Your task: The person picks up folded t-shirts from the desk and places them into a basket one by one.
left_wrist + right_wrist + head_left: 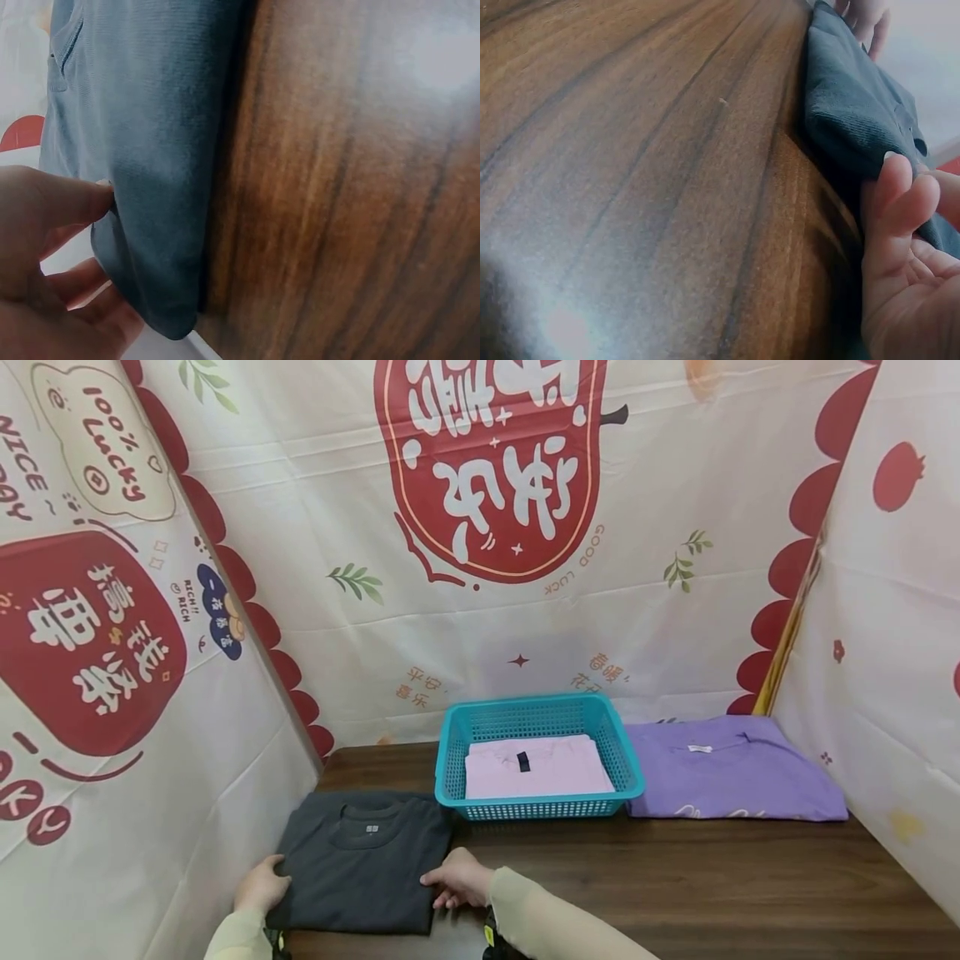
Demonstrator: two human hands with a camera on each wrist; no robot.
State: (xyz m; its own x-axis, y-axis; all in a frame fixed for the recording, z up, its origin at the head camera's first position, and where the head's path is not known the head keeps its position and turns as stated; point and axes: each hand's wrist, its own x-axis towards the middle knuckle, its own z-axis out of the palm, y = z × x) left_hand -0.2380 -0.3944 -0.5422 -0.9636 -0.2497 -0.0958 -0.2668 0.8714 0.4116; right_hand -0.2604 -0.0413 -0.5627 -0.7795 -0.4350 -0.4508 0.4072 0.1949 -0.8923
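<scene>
A dark grey T-shirt (360, 877), folded into a rectangle with its collar on top, lies at the left of the table. My left hand (261, 885) pinches its left edge. In the left wrist view, the thumb (94, 199) of that hand is on the cloth and the other fingers are at the side of the fold. On the opposite side my right hand (461, 878) pinches the right edge near the front corner. The right wrist view shows its fingers (892, 199) curled at the fold, partly under the cloth.
Behind and right of the dark shirt stands a teal plastic basket (630, 777) holding a folded pink garment (540, 777). A folded purple T-shirt (727, 772) lies right of the basket. Printed cloth walls (300, 527) enclose the brown wooden table (675, 885) at the back and sides.
</scene>
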